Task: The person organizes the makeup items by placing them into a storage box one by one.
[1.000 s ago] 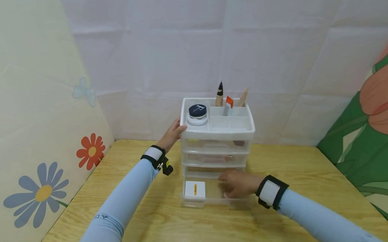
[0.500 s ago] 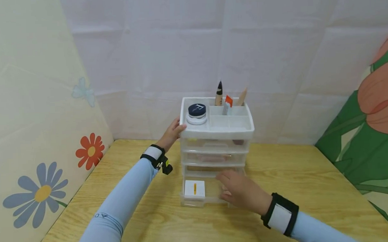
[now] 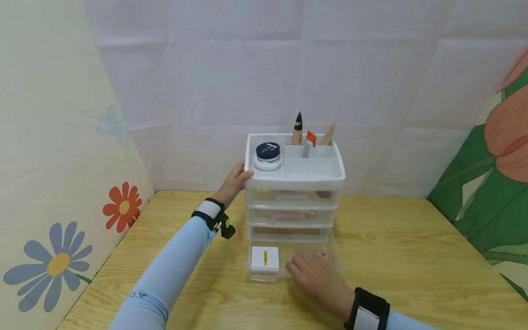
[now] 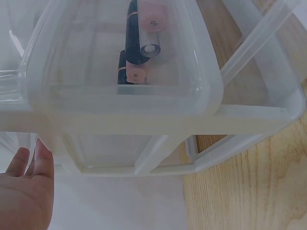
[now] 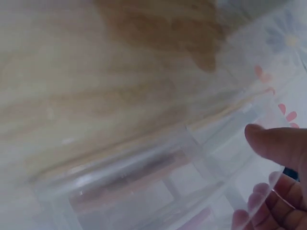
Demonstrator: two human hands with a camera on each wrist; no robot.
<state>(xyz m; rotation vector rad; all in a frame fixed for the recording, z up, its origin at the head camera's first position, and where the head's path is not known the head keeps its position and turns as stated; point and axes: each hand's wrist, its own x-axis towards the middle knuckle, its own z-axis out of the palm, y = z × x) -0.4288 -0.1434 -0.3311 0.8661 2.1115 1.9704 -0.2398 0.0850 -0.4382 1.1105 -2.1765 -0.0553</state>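
A white plastic drawer organizer (image 3: 296, 185) stands on the table, its bottom drawer (image 3: 262, 277) pulled out. My left hand (image 3: 233, 184) holds the organizer's upper left side, thumb at the rim; in the left wrist view its fingers lie against the frame. At the front of the bottom drawer is my right hand (image 3: 318, 282). In the right wrist view, blurred, its thumb (image 5: 273, 143) lies on one side of the clear plastic and its fingertips show through from the other. Inside that drawer are a white box (image 3: 265, 257) with a yellow label and a small reddish item (image 3: 322, 254).
On the organizer's top sit a dark-lidded round jar (image 3: 268, 151), a black-tipped pen (image 3: 297, 130), an orange-ended tube (image 3: 310, 144) and a beige pointed item (image 3: 328, 132). Pink and black cosmetic tubes (image 4: 139, 36) lie in a closed drawer. The wooden table (image 3: 198, 293) meets cloth walls.
My right hand has come out of the drawer's right part and shifted left and toward me, to its front wall. The small reddish item is now uncovered. My left hand has stayed put.
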